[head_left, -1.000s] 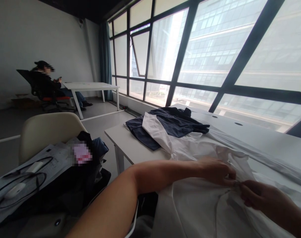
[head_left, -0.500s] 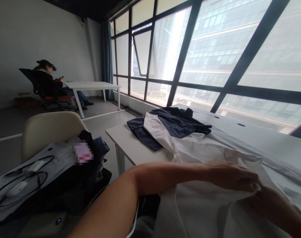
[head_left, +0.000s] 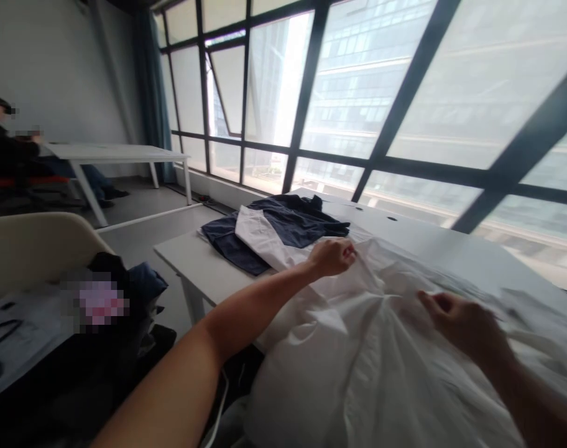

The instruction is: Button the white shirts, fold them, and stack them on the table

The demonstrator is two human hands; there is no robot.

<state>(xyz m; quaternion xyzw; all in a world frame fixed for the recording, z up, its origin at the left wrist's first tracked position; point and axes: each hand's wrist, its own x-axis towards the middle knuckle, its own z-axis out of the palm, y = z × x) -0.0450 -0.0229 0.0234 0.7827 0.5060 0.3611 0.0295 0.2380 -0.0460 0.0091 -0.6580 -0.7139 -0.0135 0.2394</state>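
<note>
A white shirt (head_left: pixel 325 348) spreads over the table's near side and hangs down toward me, creased between my hands. My left hand (head_left: pixel 331 256) is closed, pinching the shirt's cloth on the far side. To the right and nearer, my right hand (head_left: pixel 460 318) has its fingers curled and pressed on the same cloth, which is pulled into folds between the two. One white sleeve (head_left: pixel 258 230) lies across a dark navy garment (head_left: pixel 295 218) beyond my left hand.
The white table (head_left: pixel 181 252) runs along the windows, with round cable holes (head_left: pixel 391 218) at the back. At left stands a cream chair (head_left: pixel 41 239) with dark clothes, papers (head_left: pixel 27 317) and cables on it. A person (head_left: pixel 6 146) sits by another white table (head_left: pixel 120 151).
My hands have moved apart: the left went left and away from me, the right came into clearer view. The shirt is spread wider. The camera view has turned right.
</note>
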